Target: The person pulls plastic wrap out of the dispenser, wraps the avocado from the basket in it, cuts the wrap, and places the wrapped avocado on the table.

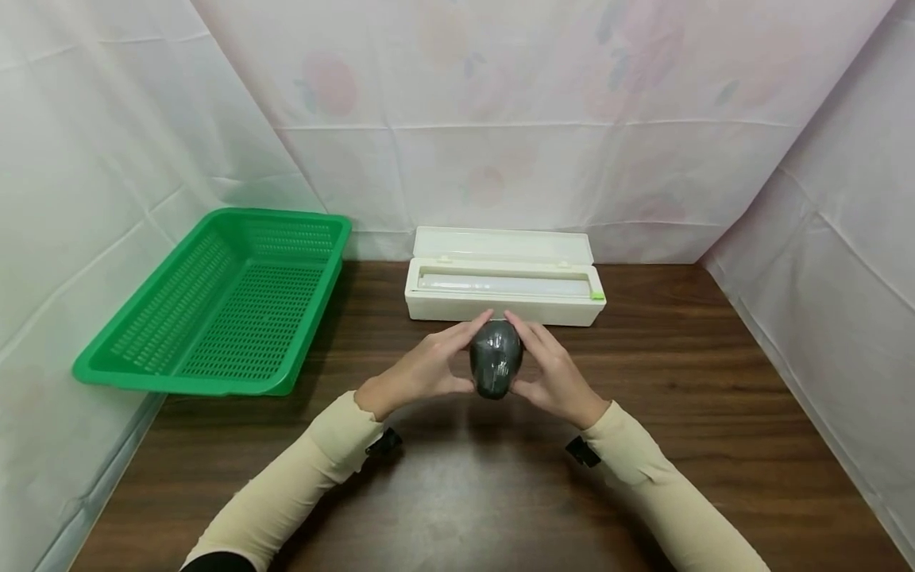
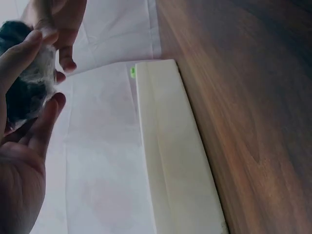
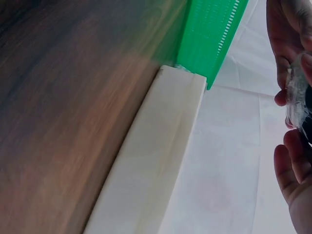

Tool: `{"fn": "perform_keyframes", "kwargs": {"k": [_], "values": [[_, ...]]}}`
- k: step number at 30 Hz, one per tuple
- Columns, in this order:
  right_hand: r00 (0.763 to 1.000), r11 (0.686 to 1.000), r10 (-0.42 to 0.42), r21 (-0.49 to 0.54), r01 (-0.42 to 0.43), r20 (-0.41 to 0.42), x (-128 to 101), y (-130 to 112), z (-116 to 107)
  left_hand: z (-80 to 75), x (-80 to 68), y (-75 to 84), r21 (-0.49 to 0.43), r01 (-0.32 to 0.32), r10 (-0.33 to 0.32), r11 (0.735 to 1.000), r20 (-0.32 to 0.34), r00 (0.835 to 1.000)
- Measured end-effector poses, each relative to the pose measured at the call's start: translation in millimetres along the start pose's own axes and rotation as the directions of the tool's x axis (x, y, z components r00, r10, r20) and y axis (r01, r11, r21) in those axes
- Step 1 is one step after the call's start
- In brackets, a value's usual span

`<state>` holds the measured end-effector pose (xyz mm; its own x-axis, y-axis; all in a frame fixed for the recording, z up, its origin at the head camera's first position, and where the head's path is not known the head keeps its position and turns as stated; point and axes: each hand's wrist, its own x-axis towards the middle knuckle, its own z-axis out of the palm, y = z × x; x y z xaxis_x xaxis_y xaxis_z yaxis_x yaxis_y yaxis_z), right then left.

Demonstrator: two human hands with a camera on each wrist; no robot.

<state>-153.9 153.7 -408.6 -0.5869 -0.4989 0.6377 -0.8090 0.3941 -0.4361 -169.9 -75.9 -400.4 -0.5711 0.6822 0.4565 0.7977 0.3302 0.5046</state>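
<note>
Avocado [image 1: 496, 359], dark and film-wrapped, held above the worktop [image 1: 686, 373] just before the white box [image 1: 503, 278]. Left hand [image 1: 422, 369] and right hand [image 1: 550, 373] cup its sides, fingers [image 1: 465, 330] curled round it, fingertips near at top. Forearms angle inward.

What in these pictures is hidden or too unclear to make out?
- Dark wrapped object: its sides are covered by both hands in the head view, so what it is stays unclear.
- Right hand: cut off by the right-wrist frame edge.
- Green basket: blurred and cropped there.
</note>
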Motion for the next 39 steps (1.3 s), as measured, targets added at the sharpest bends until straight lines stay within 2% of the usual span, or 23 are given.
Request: {"fn": "perform_keyframes", "kwargs": {"k": [7,9,12,15,18,21,24,29,34,39], "values": [[0.996,0.996,0.055,0.072,-0.050,-0.064,-2,9,9,3.4,4.4,-3.8,0.041,0.042,-0.042,0.998,0.005,0.999],[0.995,0.995,0.062,0.087,-0.055,-0.079,-3,12,10,4.3,4.2,-4.7,0.056,0.041,-0.040,0.998,-0.012,0.999],[0.992,0.993,0.074,0.094,-0.065,-0.101,-4,14,10,4.7,4.1,-5.4,0.075,0.008,-0.003,0.997,-0.068,0.998],[0.990,0.992,0.085,0.100,-0.074,-0.111,-4,16,9,3.2,3.9,-5.3,0.107,-0.048,0.062,0.993,-0.125,0.990],[0.989,0.992,0.089,0.098,-0.078,-0.115,-3,17,9,0.8,3.1,-4.7,0.143,-0.097,0.116,0.985,-0.132,0.984],[0.988,0.993,0.083,0.090,-0.072,-0.128,-2,17,9,-0.3,2.0,-4.6,0.159,-0.122,0.141,0.980,-0.116,0.983],[0.984,0.995,0.073,0.079,-0.061,-0.162,0,16,9,-0.4,1.3,-4.7,0.132,-0.120,0.136,0.984,-0.116,0.984],[0.978,0.995,0.062,0.089,-0.045,-0.199,4,15,8,1.8,1.5,-6.6,0.050,-0.090,0.096,0.995,-0.159,0.982],[0.984,0.993,0.062,0.113,-0.044,-0.166,6,15,3,4.1,2.3,-6.9,0.014,-0.101,0.102,0.995,-0.189,0.977],[0.994,0.994,0.059,0.100,-0.050,-0.093,5,14,-2,6.4,2.3,-4.5,-0.028,-0.111,0.105,0.993,-0.164,0.981]]}}
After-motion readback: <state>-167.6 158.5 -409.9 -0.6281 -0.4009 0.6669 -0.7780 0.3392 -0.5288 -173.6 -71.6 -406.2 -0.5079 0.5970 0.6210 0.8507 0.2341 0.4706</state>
